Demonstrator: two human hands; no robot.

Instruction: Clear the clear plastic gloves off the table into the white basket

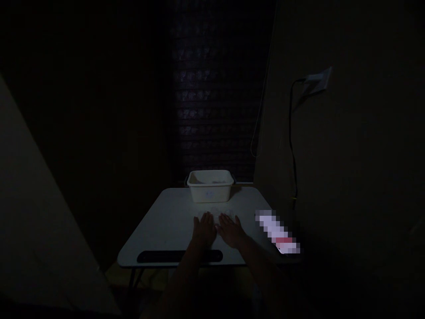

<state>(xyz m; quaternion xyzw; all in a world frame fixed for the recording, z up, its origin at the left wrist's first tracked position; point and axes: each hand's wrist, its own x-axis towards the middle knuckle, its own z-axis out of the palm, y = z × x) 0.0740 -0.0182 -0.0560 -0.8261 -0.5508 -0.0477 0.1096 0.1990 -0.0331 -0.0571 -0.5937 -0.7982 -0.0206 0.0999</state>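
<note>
In dim light, my left hand (204, 229) and my right hand (230, 230) lie side by side on the white table (159, 226). Both have their fingers spread, palms down. Under and just beyond the fingertips is a thin, clear, plastic-like item (217, 212), hard to make out in the dark. Behind it stands a white plastic basin (210, 193) with side handles; something pale inside it is too dim to tell.
A lit, pixelated phone-like device (279, 231) lies at the table's right edge. A black slot strip (159, 256) runs along the front edge. A black cord (291, 133) hangs from a wall outlet (318, 83) on the right. Dark blinds (212, 97) are behind.
</note>
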